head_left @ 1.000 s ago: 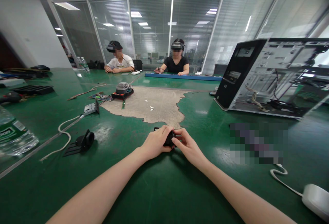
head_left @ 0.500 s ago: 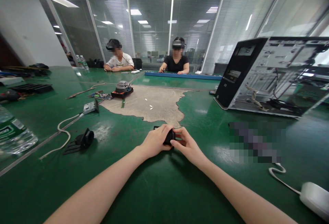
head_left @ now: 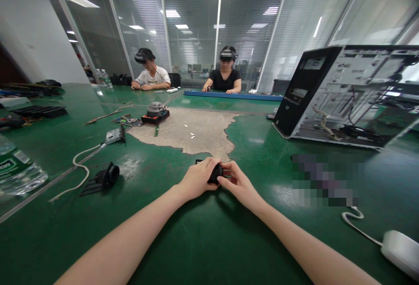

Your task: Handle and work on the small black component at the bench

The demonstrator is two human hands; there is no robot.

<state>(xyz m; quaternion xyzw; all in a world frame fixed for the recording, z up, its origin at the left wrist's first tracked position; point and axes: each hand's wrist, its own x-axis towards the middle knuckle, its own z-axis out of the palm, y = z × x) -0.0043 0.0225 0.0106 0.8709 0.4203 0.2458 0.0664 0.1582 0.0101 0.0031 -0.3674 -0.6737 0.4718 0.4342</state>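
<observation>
A small black plastic part (head_left: 215,174) is held between my two hands at the middle of the table. My left hand (head_left: 200,177) wraps over it from the left, its fingers hiding much of it. The thumb and fingers of my right hand (head_left: 236,182) pinch its right side. A dark edge shows just beyond my left knuckles. What exactly the part is I cannot make out. To the left lies a black plastic piece with a round ring and a slotted flat end (head_left: 104,178), apart from both hands.
An opened computer case (head_left: 314,97) stands at the right. A blurred dark object (head_left: 322,180) and a white device with a cord (head_left: 401,250) lie nearer. On the left are a water bottle (head_left: 19,167), a metal bracket (head_left: 114,135) and a cooler (head_left: 156,112). Two people sit opposite.
Both hands keep the same hold on the black part, with hardly any movement. The people opposite have raised or turned their heads slightly.
</observation>
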